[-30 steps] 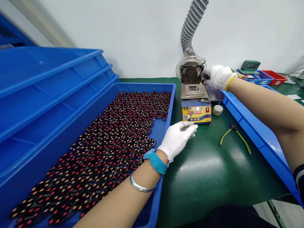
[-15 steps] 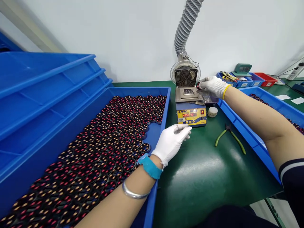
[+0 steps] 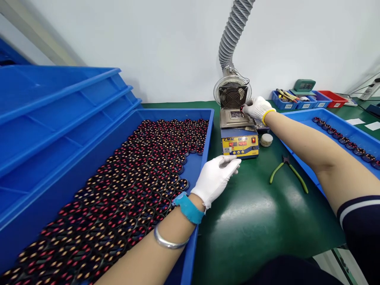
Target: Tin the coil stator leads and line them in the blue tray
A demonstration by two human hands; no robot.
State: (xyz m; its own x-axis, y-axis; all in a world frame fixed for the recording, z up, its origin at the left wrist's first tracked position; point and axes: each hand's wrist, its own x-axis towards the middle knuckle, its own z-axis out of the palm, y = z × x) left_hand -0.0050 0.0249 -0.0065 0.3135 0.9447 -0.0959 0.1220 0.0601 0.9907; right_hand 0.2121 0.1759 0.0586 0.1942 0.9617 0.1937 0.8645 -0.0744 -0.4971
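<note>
My right hand [image 3: 257,109], in a white glove, is closed on a small dark part with red on it, right at the square pot on top of the yellow and blue solder pot unit [image 3: 240,143]. My left hand [image 3: 216,177], also in a white glove, rests on the green mat beside the edge of the big blue tray [image 3: 204,158]. Its fingers lie loosely stretched toward the unit and hold nothing. The tray is filled with several rows of small black round parts [image 3: 139,174] with red and orange windings.
A grey fume hose with a fan guard [image 3: 232,96] stands behind the unit. Green-handled cutters [image 3: 287,171] and a small white tin [image 3: 266,139] lie on the mat. A second blue tray [image 3: 341,132] at right holds a row of parts. Stacked blue trays [image 3: 59,111] rise at left; small bins [image 3: 299,101] sit at the back.
My right hand has shifted left and nearer the pot on top of the unit. The view has swung slightly, showing more of the right tray. My left hand has stayed put.
</note>
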